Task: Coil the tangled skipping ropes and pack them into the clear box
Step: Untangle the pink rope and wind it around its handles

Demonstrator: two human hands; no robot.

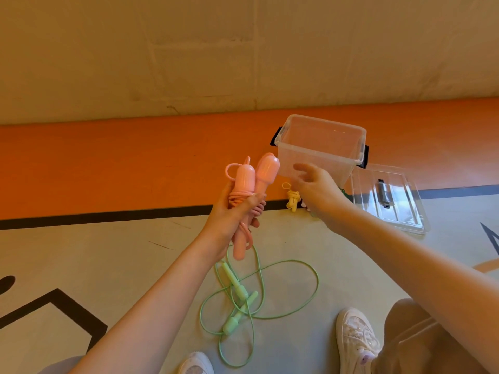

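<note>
1. Gripping the pink rope, the left hand holds it up just left of the box; the cord is wound around the two handles, whose rounded ends point up, and the thumb presses across the windings.
2. The right hand reaches toward the box with fingers spread and loosely curled, holding nothing; its fingertips lie at the box's near wall, and whether they touch it I cannot tell.
3. The box is clear, open and tilted, with black latches at its two ends; nothing shows inside it.
4. The lid lies flat on the floor just right of the box, a small dark item showing through it.
5. The yellow rope lies on the floor below the box, partly hidden by the right hand, so only a handle and a small loop show.
6. The green rope lies loose and tangled on the floor well below the box, its two handles crossing in the middle of the loops.
7. White shoes show further down, right of the green rope.
</note>
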